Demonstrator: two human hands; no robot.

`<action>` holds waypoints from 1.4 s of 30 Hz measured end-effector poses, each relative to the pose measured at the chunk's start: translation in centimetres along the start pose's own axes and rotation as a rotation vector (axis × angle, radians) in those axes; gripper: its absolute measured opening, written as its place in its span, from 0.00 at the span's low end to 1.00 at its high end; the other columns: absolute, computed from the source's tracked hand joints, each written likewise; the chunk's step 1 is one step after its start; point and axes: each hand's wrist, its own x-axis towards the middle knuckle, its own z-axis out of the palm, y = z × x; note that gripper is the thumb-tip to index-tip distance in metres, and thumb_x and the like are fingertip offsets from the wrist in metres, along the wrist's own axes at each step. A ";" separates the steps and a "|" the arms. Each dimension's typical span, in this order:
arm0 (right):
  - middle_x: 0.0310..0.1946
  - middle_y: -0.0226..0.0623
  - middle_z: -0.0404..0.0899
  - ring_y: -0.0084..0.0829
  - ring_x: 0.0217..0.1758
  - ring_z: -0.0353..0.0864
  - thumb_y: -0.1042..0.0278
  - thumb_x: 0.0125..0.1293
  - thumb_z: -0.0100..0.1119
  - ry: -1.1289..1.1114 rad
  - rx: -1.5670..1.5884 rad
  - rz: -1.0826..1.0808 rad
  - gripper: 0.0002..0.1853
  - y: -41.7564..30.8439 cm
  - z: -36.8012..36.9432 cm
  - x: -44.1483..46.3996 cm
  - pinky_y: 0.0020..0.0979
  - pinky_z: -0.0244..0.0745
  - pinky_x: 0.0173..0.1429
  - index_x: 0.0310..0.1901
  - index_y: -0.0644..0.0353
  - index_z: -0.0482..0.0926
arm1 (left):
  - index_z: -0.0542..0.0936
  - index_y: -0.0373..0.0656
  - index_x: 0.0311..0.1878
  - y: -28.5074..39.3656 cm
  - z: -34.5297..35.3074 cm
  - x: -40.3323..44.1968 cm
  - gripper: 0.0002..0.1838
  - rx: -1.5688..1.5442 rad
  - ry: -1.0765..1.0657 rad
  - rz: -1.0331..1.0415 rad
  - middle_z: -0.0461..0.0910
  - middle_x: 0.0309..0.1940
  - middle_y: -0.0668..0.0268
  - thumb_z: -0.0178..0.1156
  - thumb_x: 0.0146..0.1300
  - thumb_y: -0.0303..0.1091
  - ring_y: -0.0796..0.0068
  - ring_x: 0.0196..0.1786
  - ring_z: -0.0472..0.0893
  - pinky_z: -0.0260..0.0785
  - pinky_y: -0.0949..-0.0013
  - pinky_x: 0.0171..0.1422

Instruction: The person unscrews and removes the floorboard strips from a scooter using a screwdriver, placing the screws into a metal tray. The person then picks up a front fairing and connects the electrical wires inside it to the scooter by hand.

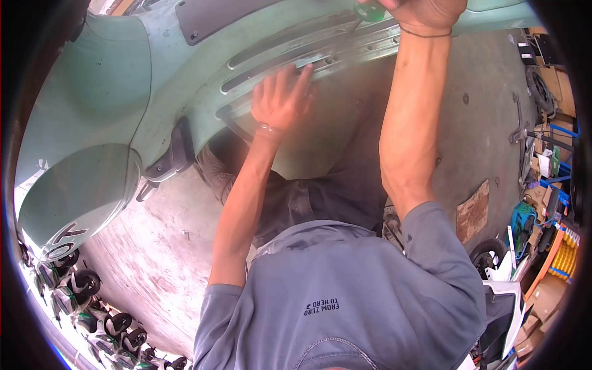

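Note:
In the head view, my right hand (425,13) is at the top edge, partly cut off, closed around a screwdriver (371,11) with a see-through green handle. Its thin shaft slants down toward the slotted strip of a pale green scooter floorboard (271,54); the tip is blurred. My left hand (280,98) rests against the floorboard's lower edge, fingers apart and slightly bent. Its index fingertip touches the panel beside a long slot, left of a dark screw hole (328,60). Haze blurs the area around that hand.
The scooter's green body panel (86,80) fills the upper left, with a black bracket (174,151) below. Several small wheeled vehicles (86,283) line the lower left. On the right, a cardboard piece (473,211) lies on the floor near a wheel (489,251) and cluttered shelves (558,191).

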 end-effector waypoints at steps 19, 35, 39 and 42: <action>0.21 0.32 0.79 0.24 0.23 0.76 0.69 0.73 0.60 0.275 -0.043 0.072 0.11 -1.0 3.4 -0.3 0.28 0.75 0.34 0.49 0.68 0.83 | 0.87 0.70 0.55 -0.1 -0.2 -0.1 0.23 -0.006 -0.010 0.001 0.81 0.46 0.80 0.74 0.54 0.54 0.75 0.41 0.78 0.64 0.66 0.42; 0.21 0.30 0.77 0.23 0.22 0.77 0.70 0.71 0.66 0.223 0.035 0.048 0.15 1.3 1.0 0.6 0.28 0.73 0.28 0.57 0.64 0.80 | 0.87 0.70 0.56 -0.1 -0.1 -0.3 0.24 -0.028 -0.011 -0.004 0.81 0.46 0.80 0.74 0.53 0.54 0.75 0.41 0.79 0.65 0.66 0.42; 0.22 0.25 0.74 0.16 0.21 0.69 0.71 0.72 0.64 1.094 -0.873 0.180 0.13 0.4 7.5 1.7 0.26 0.67 0.27 0.56 0.65 0.83 | 0.87 0.71 0.56 -0.2 0.0 -0.2 0.24 -0.006 -0.005 0.006 0.82 0.47 0.79 0.74 0.53 0.54 0.75 0.41 0.79 0.65 0.66 0.42; 0.25 0.23 0.76 0.13 0.27 0.68 0.69 0.73 0.65 1.326 -1.356 -0.084 0.10 1.7 8.0 1.6 0.23 0.63 0.30 0.51 0.64 0.85 | 0.87 0.71 0.56 0.1 0.0 -0.3 0.24 -0.021 -0.004 0.005 0.82 0.46 0.79 0.74 0.54 0.54 0.75 0.41 0.79 0.64 0.67 0.42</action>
